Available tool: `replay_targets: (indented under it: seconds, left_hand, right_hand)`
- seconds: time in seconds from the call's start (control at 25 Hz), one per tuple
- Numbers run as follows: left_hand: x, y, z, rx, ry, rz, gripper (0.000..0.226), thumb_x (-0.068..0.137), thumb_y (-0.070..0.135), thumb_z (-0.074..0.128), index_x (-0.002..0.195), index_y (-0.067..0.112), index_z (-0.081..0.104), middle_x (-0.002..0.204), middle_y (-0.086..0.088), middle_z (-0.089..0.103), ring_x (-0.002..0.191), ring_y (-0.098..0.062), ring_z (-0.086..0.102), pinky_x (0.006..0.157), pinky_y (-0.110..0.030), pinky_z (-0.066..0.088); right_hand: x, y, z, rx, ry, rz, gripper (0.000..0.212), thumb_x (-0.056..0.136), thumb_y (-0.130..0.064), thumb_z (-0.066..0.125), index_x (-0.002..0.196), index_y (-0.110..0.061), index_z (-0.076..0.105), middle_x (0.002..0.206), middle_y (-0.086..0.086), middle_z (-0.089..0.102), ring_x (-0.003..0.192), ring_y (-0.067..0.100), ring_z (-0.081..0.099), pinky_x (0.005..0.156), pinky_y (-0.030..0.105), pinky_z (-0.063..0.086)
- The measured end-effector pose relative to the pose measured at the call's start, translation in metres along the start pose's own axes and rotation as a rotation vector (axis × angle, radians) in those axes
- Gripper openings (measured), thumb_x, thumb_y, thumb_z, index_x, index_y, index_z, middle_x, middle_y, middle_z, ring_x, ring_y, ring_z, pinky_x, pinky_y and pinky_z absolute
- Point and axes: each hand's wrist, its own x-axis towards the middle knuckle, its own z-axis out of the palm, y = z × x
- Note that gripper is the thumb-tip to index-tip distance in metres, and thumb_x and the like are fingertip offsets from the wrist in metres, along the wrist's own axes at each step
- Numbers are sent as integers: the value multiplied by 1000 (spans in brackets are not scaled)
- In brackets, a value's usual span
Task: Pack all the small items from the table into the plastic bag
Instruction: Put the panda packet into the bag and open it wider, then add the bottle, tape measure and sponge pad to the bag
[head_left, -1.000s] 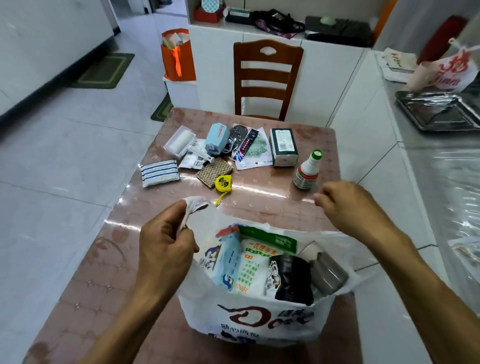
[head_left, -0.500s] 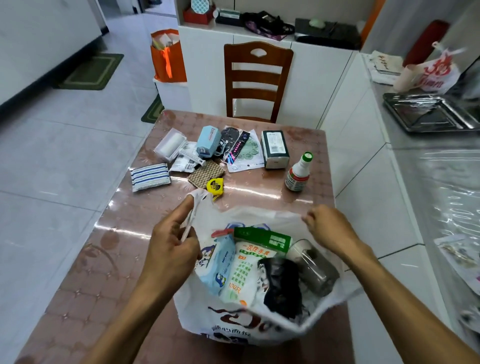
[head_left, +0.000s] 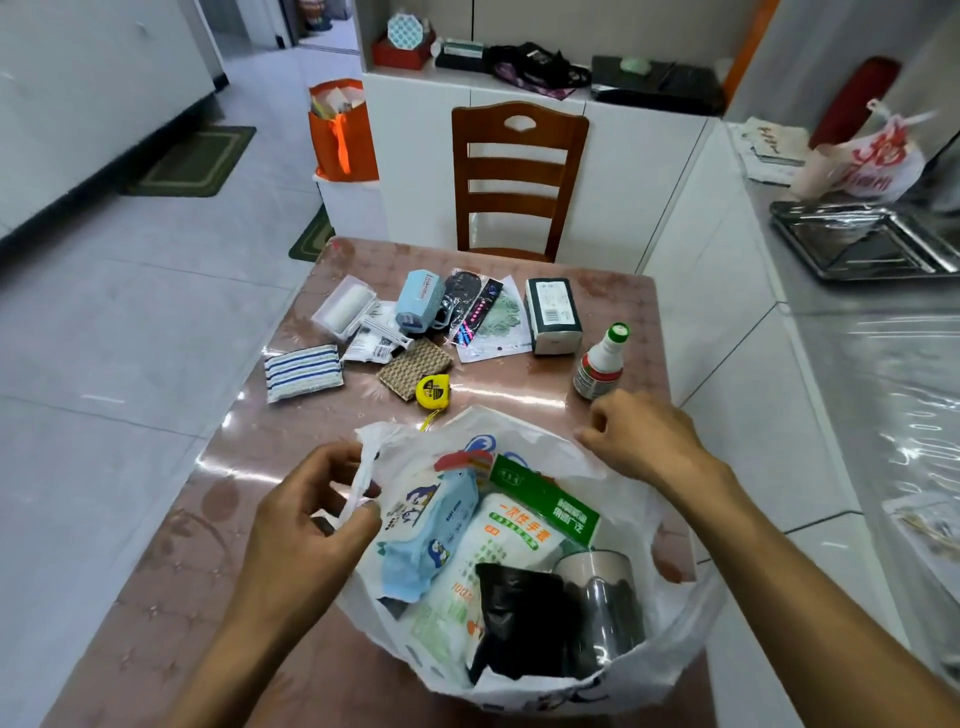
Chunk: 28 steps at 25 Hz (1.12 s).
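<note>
A white plastic bag (head_left: 524, 431) stands open on the brown table (head_left: 234, 483), near its front edge. Inside are a blue wipes pack (head_left: 431, 535), a green-printed glove pack (head_left: 498, 551), a black roll (head_left: 519, 618) and a metal cup (head_left: 602, 597). My left hand (head_left: 306, 525) pinches the bag's left handle. My right hand (head_left: 644, 441) hovers over the far right rim with fingers loosely curled, holding nothing, just in front of a green-capped bottle (head_left: 602, 364). Beyond the bag lie a yellow tape measure (head_left: 432, 388), a woven pouch (head_left: 413, 366), a striped cloth (head_left: 304, 371) and a dark box (head_left: 551, 316).
More small items sit at the table's back: a clear case with a white roll (head_left: 345, 309), a light blue box (head_left: 418, 301) and flat packets (head_left: 491, 322). A wooden chair (head_left: 517, 182) stands behind the table. A counter with a metal tray (head_left: 862, 244) runs along the right.
My right hand came down to the bag's right rim, then lifted off it toward the bottle. My left hand kept the handle and loosened its fist. The bag mouth spread wider.
</note>
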Motion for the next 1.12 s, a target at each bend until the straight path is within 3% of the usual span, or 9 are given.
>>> replay_targets:
  seconds: [0.2,0.32,0.44,0.56,0.72,0.84,0.96,1.04,1.12]
  left_hand:
    - [27,12,18,101,79,-20,49,67,26,87,99,30,50,73,6,58,61,-11,53,53,-26,44]
    - [34,8,30,202,132,-106,44,75,20,80,101,26,46,63,-5,57,53,-14,49,54,-36,43]
    - [34,2,39,96,12,-257,18,82,15,74,90,16,58,65,-12,68,50,-16,60,51,-34,51]
    - [24,0,38,-100,-72,-274,7,88,7,67,81,10,66,65,-16,67,49,-14,59,47,-23,49]
    - [22,8,22,-304,66,-204,8,87,6,65,87,13,68,59,-13,63,50,-23,55,46,-27,47]
    - [23,11,17,-446,80,-218,6,88,6,63,90,9,67,54,-15,56,46,-24,48,43,-26,40]
    - [27,12,23,-515,49,-211,14,91,12,60,101,14,68,55,-15,57,42,-23,46,42,-25,35]
    - [27,15,27,-576,1,-205,23,91,14,60,113,20,65,56,-14,59,40,-21,46,40,-25,33]
    - [25,20,28,-606,-69,-210,36,90,9,61,112,38,63,57,-13,61,39,-19,46,39,-24,31]
  right_hand:
    - [68,29,-7,126,6,118,16,85,-33,60,93,-19,62,92,5,66,72,22,55,56,29,38]
    - [122,58,13,172,73,258,41,86,-36,54,123,-21,46,114,11,62,92,33,57,72,35,42]
    - [166,77,37,240,-20,343,72,83,-40,60,143,-22,25,130,17,53,112,40,55,87,43,47]
    - [186,83,47,354,-7,313,60,81,-31,69,131,-20,37,124,17,58,105,38,58,86,48,52]
    - [179,78,49,191,-12,287,39,84,-34,64,114,-12,54,110,18,64,88,34,58,73,39,52]
    - [133,55,21,231,202,198,27,86,-31,63,101,-10,55,99,19,65,76,31,52,62,32,40]
    - [36,19,-42,406,542,4,23,87,-30,65,90,-12,51,81,9,58,66,26,50,52,25,35]
    - [-33,-3,-68,606,556,-103,22,87,-31,66,89,-15,51,76,2,56,63,18,55,48,24,42]
    - [-78,-21,-56,821,422,-95,21,84,-34,68,84,-22,51,73,-1,59,60,14,59,44,30,49]
